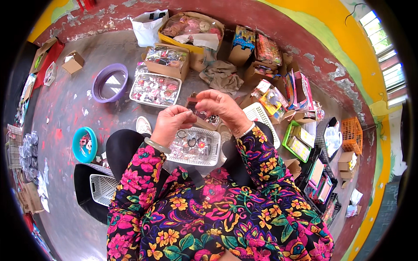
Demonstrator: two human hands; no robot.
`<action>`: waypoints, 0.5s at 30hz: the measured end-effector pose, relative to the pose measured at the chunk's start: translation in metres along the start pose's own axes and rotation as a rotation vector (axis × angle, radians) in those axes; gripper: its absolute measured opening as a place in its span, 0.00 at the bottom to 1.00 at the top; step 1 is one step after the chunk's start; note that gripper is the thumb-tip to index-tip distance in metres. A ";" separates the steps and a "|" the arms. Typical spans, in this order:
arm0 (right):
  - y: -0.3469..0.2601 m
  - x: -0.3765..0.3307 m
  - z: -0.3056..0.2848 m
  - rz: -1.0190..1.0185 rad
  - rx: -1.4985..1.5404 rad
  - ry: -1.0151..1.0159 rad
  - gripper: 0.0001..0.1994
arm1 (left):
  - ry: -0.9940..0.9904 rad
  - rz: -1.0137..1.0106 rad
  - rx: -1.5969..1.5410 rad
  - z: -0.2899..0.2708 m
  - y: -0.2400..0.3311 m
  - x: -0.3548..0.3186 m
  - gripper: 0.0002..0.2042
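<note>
My left hand (170,123), with a pale bangle at the wrist, is closed with thumb and fingertips pinched together. Whatever sits in that pinch is too small to name. My right hand (225,109) is raised a little higher beside it, its fingers curled in toward the thumb; what they hold, if anything, is hidden. Under the hands stands a white plastic basket (216,150) with clear packets and dark rings on top. Partly hidden behind my hands, a small cardboard box (210,126) holds small dark and coloured pieces.
A second white basket (134,96) of packets stands beyond, near a purple basin (96,85). At left is a teal basin (75,145). On the right are a white basket (266,119), a green basket (291,150) and an orange crate (351,135). Cardboard boxes line the wall.
</note>
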State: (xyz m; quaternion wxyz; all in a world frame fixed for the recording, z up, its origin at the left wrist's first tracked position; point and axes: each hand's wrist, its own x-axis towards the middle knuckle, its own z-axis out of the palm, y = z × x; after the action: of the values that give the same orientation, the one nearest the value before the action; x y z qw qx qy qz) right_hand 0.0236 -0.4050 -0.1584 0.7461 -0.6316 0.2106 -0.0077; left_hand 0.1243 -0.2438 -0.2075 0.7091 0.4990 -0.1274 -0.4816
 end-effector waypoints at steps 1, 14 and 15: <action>0.002 0.000 0.000 -0.021 -0.051 -0.011 0.13 | 0.004 0.008 0.023 -0.001 -0.002 0.001 0.04; 0.021 0.015 -0.010 -0.309 -0.047 0.351 0.12 | 0.084 0.134 0.060 -0.002 -0.006 0.002 0.05; 0.020 0.014 -0.014 -0.242 -0.044 0.347 0.14 | 0.109 0.194 0.074 -0.004 -0.009 0.004 0.05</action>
State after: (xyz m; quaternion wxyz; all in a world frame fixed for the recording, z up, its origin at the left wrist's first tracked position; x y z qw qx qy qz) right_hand 0.0265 -0.4178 -0.1826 0.6784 -0.6576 0.2587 -0.2012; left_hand 0.1241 -0.2448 -0.2177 0.7393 0.5355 -0.1541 -0.3779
